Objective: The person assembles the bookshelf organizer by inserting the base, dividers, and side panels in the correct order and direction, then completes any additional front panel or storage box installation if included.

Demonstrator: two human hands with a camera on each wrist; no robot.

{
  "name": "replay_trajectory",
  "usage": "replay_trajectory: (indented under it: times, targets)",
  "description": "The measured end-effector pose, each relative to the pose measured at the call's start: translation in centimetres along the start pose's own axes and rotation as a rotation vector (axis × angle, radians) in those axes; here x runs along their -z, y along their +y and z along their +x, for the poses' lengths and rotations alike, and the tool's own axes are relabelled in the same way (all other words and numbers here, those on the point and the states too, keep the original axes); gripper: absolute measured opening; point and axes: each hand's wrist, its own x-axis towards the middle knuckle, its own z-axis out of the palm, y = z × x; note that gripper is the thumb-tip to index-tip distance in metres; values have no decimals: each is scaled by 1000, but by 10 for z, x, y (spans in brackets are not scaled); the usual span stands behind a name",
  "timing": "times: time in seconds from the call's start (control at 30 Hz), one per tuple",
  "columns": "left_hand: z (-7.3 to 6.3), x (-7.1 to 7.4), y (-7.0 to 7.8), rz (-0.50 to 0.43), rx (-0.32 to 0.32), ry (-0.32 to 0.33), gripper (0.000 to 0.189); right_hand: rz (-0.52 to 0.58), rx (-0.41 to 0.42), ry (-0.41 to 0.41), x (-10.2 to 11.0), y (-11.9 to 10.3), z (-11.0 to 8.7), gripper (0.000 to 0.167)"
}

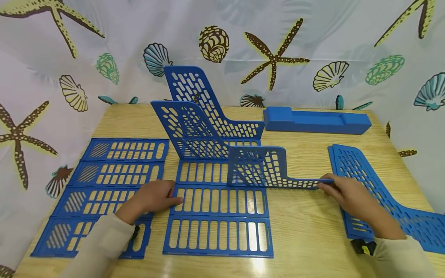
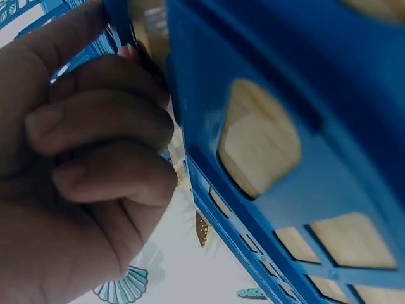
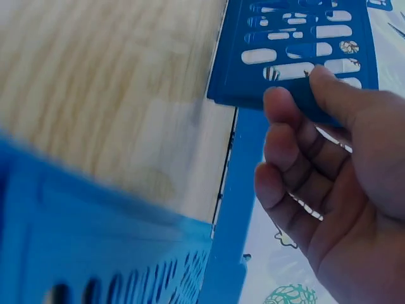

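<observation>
My right hand (image 1: 351, 197) pinches the low, narrow end of a blue perforated divider panel (image 1: 257, 168) between thumb and fingertips. This L-shaped panel stands upright over the slotted blue base panel (image 1: 219, 200). In the right wrist view the divider (image 3: 291, 50) shows its oblong holes beside the thumb. My left hand (image 1: 154, 197) grips the base panel's left edge, thumb on top, and its other fingers are curled in the left wrist view. Behind the held divider, two similar dividers (image 1: 212, 104) stand upright on the base's far sections.
A second panel (image 1: 121, 150) of joined sections lies flat at left, under my left forearm. Flat dividers (image 1: 368, 173) lie stacked at right, beside my right hand. A long blue tray-like piece (image 1: 316, 121) sits at the back, before a patterned cloth (image 1: 194, 23).
</observation>
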Motion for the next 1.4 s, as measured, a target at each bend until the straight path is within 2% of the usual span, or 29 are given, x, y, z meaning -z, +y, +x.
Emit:
replay_trajectory:
  times: [0.07, 0.2, 0.37, 0.5, 0.7, 0.8, 0.97, 1.1, 1.17, 1.27, 1.33, 1.4]
  targets:
    - [1, 0, -1, 13, -19, -1, 33, 13, 38, 29, -2, -1, 2, 14]
    - [0, 3, -3, 18, -17, -12, 32, 46, 108, 62, -4, -4, 8, 11]
    - [-2, 4, -4, 22, -23, -15, 33, 156, 168, 21, -9, -14, 22, 20]
    - [-1, 2, -6, 17, -31, -11, 33, 189, 226, -16, -15, -25, 35, 26]
    - [0, -3, -9, 21, -46, 38, 34, 187, 261, -80, -26, -51, 60, 23]
    - [-1, -6, -8, 58, -63, 68, 34, 197, 280, -102, -34, -67, 73, 21]
    - [-5, -12, -2, 104, -77, 131, 33, 202, 315, -84, -44, -83, 85, 26]
    - [-7, -11, -2, 98, -43, 127, 34, 211, 297, -100, -46, -85, 84, 23]
    - [-9, -10, 0, 110, -24, 112, 34, 214, 258, -146, -41, -83, 76, 17]
    - [-15, -9, 7, 137, -15, 126, 34, 199, 199, -167, -25, -68, 57, 25]
    - [-21, -9, 14, 168, -64, 154, 35, 153, 151, -132, -8, -48, 39, 29]
    - [-26, -11, 22, 176, -149, 169, 35, 81, 81, -89, 10, -19, 20, 27]
